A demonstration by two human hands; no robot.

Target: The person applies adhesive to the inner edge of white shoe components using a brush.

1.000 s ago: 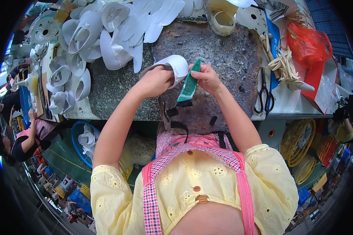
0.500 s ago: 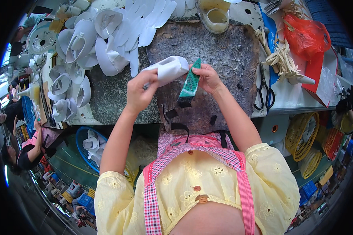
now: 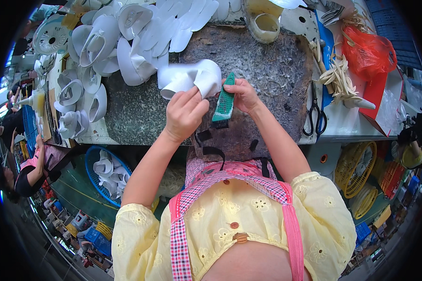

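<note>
Fingers of left hand [image 3: 185,114] clamped on curled white sheet piece [image 3: 190,78], now lifted farther off grey work mat [image 3: 267,70] than a second ago and tipped toward the pile of white pieces [image 3: 126,42]. Right hand [image 3: 241,93] pinches green tool [image 3: 224,104], unmoved; judged between strokes. Red plastic bag [image 3: 368,51] far right, black scissors [image 3: 315,117] beside it, yellowish tape roll [image 3: 265,21] top.

You've got one head-worn fisheye view, looking steeply down your own chest onto the workbench [image 3: 140,117]. It sits close: both forearms enter from the lower edge and meet mid-frame. Straight edges bow toward the dark circular rim; no second view to overlap.
</note>
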